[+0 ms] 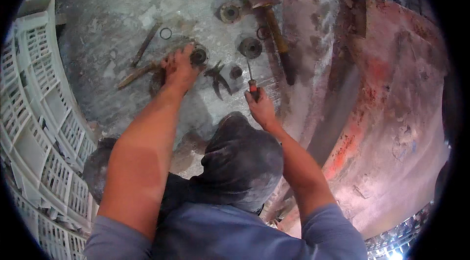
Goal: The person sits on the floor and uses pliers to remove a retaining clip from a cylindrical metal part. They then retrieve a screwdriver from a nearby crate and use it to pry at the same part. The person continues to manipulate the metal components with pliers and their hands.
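Note:
My left hand (178, 67) is closed on the left side of a dark round metal part with a central hole (199, 56); its grip is partly hidden. In my right hand (262, 108) is a screwdriver (252, 86) with a red and black handle. Its shaft points away from me, and the tip is at the near edge of a second round metal part (250, 48). Between my hands lie a pair of pliers (219, 80), jaws spread, and a small dark cylindrical piece (236, 72).
A heavy hammer (278, 35) lies beyond my right hand, beside a round flanged part (230, 12). Left are a metal bar (147, 44), a thin ring (166, 33) and a wooden handle (137, 75). White plastic crates (49, 88) line the left; a rusty, curved surface (391, 108) stands right.

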Demonstrator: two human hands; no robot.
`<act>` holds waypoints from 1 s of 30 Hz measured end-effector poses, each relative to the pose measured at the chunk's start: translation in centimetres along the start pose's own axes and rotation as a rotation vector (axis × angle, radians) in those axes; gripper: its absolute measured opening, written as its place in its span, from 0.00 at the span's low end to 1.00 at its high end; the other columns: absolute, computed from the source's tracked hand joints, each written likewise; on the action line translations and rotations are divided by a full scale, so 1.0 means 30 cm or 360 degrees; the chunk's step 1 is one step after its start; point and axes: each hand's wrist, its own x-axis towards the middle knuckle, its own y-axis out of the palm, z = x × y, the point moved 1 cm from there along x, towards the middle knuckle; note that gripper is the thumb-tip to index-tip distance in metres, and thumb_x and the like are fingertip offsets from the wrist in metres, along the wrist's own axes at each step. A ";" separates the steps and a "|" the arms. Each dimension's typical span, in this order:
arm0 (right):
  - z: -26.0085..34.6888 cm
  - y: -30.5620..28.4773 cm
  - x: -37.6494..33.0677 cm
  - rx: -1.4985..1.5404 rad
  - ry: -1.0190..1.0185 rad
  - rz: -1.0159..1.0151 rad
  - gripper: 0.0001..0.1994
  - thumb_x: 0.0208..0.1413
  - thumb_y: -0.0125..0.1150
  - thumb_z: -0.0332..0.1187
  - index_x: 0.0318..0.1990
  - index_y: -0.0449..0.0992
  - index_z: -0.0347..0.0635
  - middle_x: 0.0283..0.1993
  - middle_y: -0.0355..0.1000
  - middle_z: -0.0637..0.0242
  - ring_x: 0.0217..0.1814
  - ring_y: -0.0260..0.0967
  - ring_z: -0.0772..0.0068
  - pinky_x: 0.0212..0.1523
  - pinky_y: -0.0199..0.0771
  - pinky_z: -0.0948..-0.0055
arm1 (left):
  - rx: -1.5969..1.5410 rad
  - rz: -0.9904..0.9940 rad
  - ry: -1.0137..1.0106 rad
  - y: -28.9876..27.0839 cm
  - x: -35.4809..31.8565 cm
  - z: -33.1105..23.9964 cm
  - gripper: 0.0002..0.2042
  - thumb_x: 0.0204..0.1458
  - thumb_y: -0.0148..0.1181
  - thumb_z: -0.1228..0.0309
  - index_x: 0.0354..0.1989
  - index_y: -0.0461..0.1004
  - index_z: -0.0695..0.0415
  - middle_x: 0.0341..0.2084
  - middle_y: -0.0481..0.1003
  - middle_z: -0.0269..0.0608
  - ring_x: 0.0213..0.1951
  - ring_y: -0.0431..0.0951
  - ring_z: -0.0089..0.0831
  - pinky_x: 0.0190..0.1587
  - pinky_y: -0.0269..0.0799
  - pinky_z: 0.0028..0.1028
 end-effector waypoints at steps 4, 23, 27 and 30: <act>-0.163 0.070 0.033 -0.0005 0.0108 -0.0363 0.28 0.56 0.60 0.48 0.58 0.68 0.37 0.54 0.72 0.45 0.52 0.72 0.41 0.54 0.71 0.54 | 0.0053 0.0047 -0.0008 0.001 0.012 -0.015 0.37 0.46 0.70 0.59 0.66 0.60 0.42 0.57 0.68 0.47 0.62 0.62 0.50 0.63 0.49 0.51; 0.054 0.262 0.098 0.0238 -0.0627 -0.0062 0.29 0.50 0.64 0.38 0.58 0.64 0.37 0.46 0.74 0.51 0.43 0.76 0.54 0.41 0.76 0.62 | -0.0318 -0.0069 0.0118 0.162 -0.225 0.022 0.23 0.49 0.64 0.66 0.54 0.69 0.58 0.49 0.73 0.52 0.47 0.75 0.50 0.48 0.70 0.42; 0.038 0.262 0.075 0.1016 -0.0297 0.0373 0.18 0.55 0.56 0.34 0.52 0.67 0.37 0.35 0.74 0.60 0.31 0.73 0.69 0.28 0.74 0.69 | -0.0799 -0.0040 0.0017 0.247 -0.273 0.015 0.22 0.56 0.59 0.64 0.59 0.68 0.55 0.46 0.76 0.48 0.38 0.78 0.40 0.38 0.73 0.36; 0.043 0.251 0.053 0.1311 -0.0289 0.0481 0.14 0.61 0.53 0.34 0.50 0.68 0.37 0.33 0.73 0.65 0.25 0.69 0.75 0.24 0.71 0.71 | -0.1516 0.0602 -0.0484 0.202 -0.251 -0.069 0.21 0.61 0.55 0.63 0.62 0.67 0.51 0.43 0.77 0.41 0.38 0.77 0.32 0.36 0.73 0.32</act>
